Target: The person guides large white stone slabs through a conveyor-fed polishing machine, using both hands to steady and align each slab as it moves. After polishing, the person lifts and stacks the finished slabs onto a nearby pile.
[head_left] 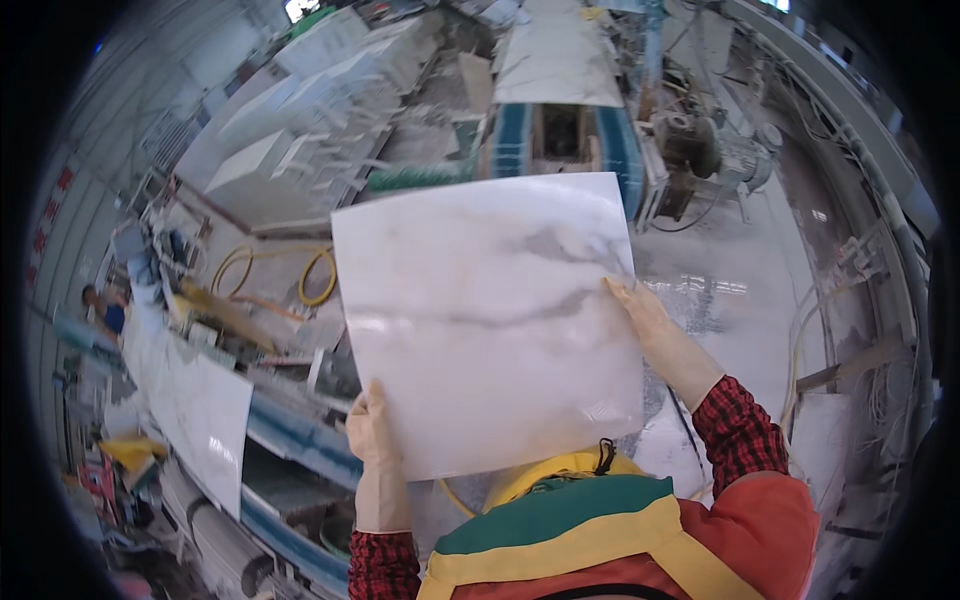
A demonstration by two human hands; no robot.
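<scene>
A large, glossy white tile (490, 350) with grey marble-like veins is held up in front of me, tilted so its face shows. My left hand (372, 430), in a cream rubber glove, grips the lower part of its left edge with the thumb on the face. On the opposite edge, higher up, my gloved right hand (640, 310) is closed round the tile, thumb on the front. The fingers behind the tile are hidden. Both forearms wear red-and-black checked sleeves.
A conveyor with blue belts (620, 150) carries a pale slab (558, 60) beyond the tile. Motors (735, 160) stand on its right. To the left, another white tile (205, 410) lies on a second conveyor. Stacked slabs (290, 150), a yellow hose (318, 280) and a person (108, 308) are farther off.
</scene>
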